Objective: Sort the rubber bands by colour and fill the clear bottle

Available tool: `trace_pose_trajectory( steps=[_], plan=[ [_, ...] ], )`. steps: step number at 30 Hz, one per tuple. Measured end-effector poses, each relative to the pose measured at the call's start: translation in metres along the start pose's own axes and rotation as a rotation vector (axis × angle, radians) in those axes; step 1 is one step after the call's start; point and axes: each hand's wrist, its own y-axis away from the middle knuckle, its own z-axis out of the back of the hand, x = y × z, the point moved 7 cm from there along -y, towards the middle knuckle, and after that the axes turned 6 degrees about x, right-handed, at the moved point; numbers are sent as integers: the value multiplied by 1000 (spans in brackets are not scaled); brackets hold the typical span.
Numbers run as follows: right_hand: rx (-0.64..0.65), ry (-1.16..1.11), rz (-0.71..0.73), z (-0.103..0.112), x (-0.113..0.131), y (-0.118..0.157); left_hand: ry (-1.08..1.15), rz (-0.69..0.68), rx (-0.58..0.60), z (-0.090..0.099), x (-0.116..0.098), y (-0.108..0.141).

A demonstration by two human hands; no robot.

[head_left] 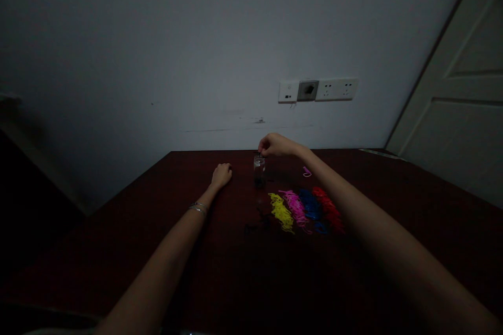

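A clear glass jar (259, 170) stands upright on the dark red table, with something dark at its bottom. Right above its mouth is my right hand (275, 145), fingers pinched on a small dark thing too dim to make out. My left hand (222, 174) rests on the table left of the jar, its fingers curled down and partly hidden. To the right of the jar lie rows of yellow strands (281, 212), pink strands (296, 208), blue strands (310, 205) and red strands (327, 207). Dark strands (261, 218) lie left of the yellow ones.
A small pink-and-white item (307, 171) lies behind the coloured rows. The table (137, 209) meets a pale wall (157, 63) carrying socket plates (336, 89). A white panelled door (463, 99) is at the right. A dark shape shows at the top edge.
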Motion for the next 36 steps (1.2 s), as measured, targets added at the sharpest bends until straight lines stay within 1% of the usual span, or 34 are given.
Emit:
trace_pose_trajectory(
  steps=[4,12,19,26,29,31,33,35,36],
  plan=[
    [68,83,-12,-3,6,-5,-3,7,-2,0,1,0],
    [122,160,-4,-5,10,-14,-32,-26,-16,0,0,-1],
    [132,140,7,-5,12,-14,-12,0,0,-2,1,0],
    [58,79,42,2,10,-10,3,20,2,-1,1,1],
    [-4,-62,92,5,-1,-6,-2,16,0,0,0,1],
    [-58,-161,80,4,-18,-3,-4,4,-4,0,-1,1],
    [-95,-189,-7,-4,-40,3,-3,-6,-8,0,-1,1],
    [-66,-154,-114,-20,-62,9,-2,-9,-11,0,-1,1],
    [-23,-141,-159,-31,-70,12,-1,-5,-11,0,0,1]
  ],
)
